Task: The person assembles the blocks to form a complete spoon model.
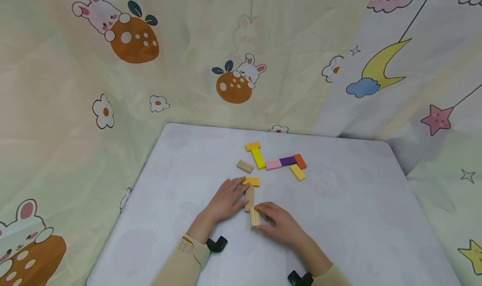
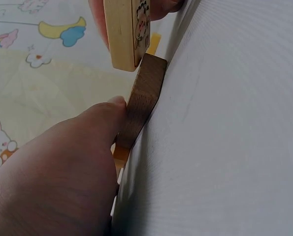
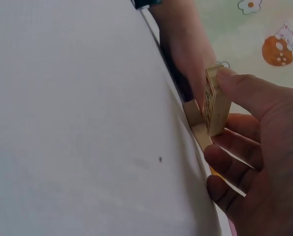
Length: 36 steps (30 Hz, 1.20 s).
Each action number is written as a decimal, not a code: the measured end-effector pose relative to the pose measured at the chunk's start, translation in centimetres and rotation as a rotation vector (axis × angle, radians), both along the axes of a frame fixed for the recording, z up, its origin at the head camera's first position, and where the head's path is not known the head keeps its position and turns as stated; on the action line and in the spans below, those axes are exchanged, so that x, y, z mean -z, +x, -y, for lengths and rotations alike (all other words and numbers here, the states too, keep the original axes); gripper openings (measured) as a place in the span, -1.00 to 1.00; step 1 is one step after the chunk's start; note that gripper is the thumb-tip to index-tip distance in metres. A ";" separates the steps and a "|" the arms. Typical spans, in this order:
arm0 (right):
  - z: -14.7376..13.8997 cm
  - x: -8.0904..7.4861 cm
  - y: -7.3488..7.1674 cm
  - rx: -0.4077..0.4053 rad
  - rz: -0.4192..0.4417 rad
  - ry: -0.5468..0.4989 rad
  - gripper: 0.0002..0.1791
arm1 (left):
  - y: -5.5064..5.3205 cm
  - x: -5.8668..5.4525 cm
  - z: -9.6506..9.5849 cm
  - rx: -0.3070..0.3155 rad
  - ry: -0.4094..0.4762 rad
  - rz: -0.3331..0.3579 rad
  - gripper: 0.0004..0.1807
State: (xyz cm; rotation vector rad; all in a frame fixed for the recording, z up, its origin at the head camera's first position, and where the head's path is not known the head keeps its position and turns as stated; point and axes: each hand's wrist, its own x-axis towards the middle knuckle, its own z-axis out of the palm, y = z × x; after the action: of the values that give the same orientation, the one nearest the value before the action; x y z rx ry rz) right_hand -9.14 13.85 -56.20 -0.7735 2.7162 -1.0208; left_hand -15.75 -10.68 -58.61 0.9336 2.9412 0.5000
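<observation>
My right hand (image 1: pixel 283 226) pinches a light wooden domino block (image 1: pixel 255 218) between thumb and fingers; the left wrist view shows a small printed picture on one face of this domino block (image 2: pixel 124 37). It is held upright, close to the near end of a row of blocks. My left hand (image 1: pixel 225 199) lies along that row's left side with fingers extended. Its fingertips touch an orange-yellow block (image 1: pixel 254 181) at the far end, and its thumb is against a plain wooden block (image 1: pixel 249 197). In the left wrist view, the thumb lies beside the shadowed wooden block (image 2: pixel 146 91).
Beyond the hands, a bent line holds a yellow block (image 1: pixel 258 158), a pink block (image 1: pixel 273 164), a purple block (image 1: pixel 288 161) and a red-orange block (image 1: pixel 300 161). A loose wooden block (image 1: pixel 245 166) lies left of it. Printed cloth hangs behind the white table (image 1: pixel 357 202).
</observation>
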 end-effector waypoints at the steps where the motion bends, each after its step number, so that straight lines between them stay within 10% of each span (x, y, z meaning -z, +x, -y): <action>1: 0.1 0.1 0.1 -0.009 -0.011 -0.005 -0.40 | 0.0 0.0 0.0 -0.002 -0.002 -0.002 -0.36; 19: 1.9 1.5 2.0 0.017 -0.290 0.127 -0.35 | -0.1 0.1 0.1 -0.003 -0.004 -0.016 -0.35; 36: 2.1 2.1 1.6 -0.019 -0.332 0.151 -0.41 | -0.1 0.2 0.1 -0.008 -0.015 0.039 -0.24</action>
State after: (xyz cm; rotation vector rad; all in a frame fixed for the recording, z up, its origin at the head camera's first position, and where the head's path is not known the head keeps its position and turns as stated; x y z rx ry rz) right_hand -7.53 11.79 -58.29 -1.0179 3.0085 -0.7263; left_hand -15.82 -10.78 -58.76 0.8999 2.9108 0.4898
